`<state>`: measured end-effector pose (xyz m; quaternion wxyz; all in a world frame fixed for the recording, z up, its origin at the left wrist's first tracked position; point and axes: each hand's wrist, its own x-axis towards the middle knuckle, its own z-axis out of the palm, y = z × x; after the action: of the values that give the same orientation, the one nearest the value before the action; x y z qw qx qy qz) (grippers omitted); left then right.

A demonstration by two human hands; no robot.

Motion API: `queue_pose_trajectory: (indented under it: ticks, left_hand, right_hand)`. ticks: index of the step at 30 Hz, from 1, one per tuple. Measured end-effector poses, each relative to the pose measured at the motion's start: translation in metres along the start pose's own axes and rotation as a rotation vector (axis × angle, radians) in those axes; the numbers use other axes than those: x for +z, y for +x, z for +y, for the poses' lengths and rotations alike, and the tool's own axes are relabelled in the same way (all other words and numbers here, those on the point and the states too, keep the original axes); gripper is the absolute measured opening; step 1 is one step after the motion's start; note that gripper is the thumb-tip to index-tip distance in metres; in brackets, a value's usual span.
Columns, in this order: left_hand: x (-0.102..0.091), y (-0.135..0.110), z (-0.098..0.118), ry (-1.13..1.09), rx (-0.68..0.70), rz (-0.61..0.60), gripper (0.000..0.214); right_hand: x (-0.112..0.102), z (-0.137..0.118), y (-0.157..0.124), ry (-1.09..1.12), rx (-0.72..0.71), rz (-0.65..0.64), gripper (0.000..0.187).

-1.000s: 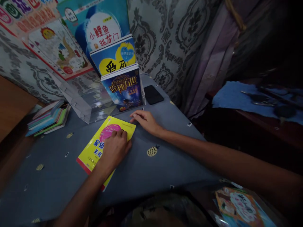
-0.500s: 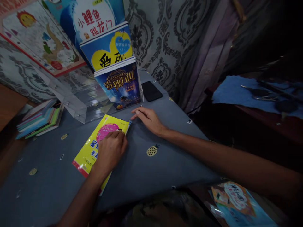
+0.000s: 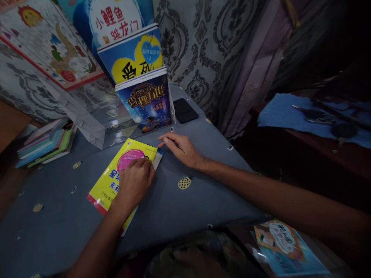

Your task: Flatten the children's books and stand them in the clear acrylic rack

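Observation:
A yellow book (image 3: pixel 101 187) with a pink circle and a red bottom edge lies at a slant on the table. My left hand (image 3: pixel 136 179) rests on its cover with curled fingers, the fingertips hidden near the right edge. A grey-white strip with a blue end (image 3: pixel 158 157) sticks out past that right edge. Beside the book's upper right corner is my right hand (image 3: pixel 182 148), its index finger extended and thumb alongside, nothing visible in it. Whether its fingertips touch the corner is unclear.
A clear stand (image 3: pixel 97 135) holds several picture books (image 3: pixel 145 102) behind the yellow one. A black phone (image 3: pixel 185 111) lies right of it, and a book stack (image 3: pixel 48 144) at left. Scissors (image 3: pixel 314 116) rest on a blue cloth (image 3: pixel 278 112). Another book (image 3: pixel 286 247) lies lower right.
More of the grey-white strip with the blue end shows at the yellow book's right edge. Both hands stay almost where they were; the view has shifted slightly.

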<state>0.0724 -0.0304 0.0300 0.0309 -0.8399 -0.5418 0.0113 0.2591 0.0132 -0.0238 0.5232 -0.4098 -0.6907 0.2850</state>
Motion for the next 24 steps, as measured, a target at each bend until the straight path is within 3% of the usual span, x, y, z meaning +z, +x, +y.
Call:
queue_pose_trajectory:
  ticks: [3,6,11,17,20,24]
  left_hand:
    - [0.007,-0.002,-0.001,0.008,0.026,0.05,0.026]
    - [0.012,-0.003,-0.005,-0.005,0.049,0.087,0.027]
    - [0.011,-0.001,-0.031,-0.092,0.075,0.09,0.029]
    - [0.006,-0.014,-0.071,0.056,-0.231,0.021,0.036]
    - [0.003,-0.023,-0.078,0.05,-0.295,-0.061,0.039]
    - [-0.001,-0.027,-0.075,0.069,-0.334,-0.072,0.041]
  right_hand:
    - [0.001,-0.003,-0.002,-0.042,-0.01,-0.049,0.028]
    - [0.002,-0.003,-0.005,-0.153,-0.034,-0.192,0.028]
    - [0.005,0.002,-0.008,-0.389,-0.083,-0.296,0.028]
    - [0.008,-0.006,-0.015,-0.527,-0.125,-0.326,0.026]
    - [0.01,-0.008,-0.017,-0.543,-0.14,-0.35,0.025]
    - [0.012,-0.001,-0.008,-0.508,-0.184,-0.394,0.027]
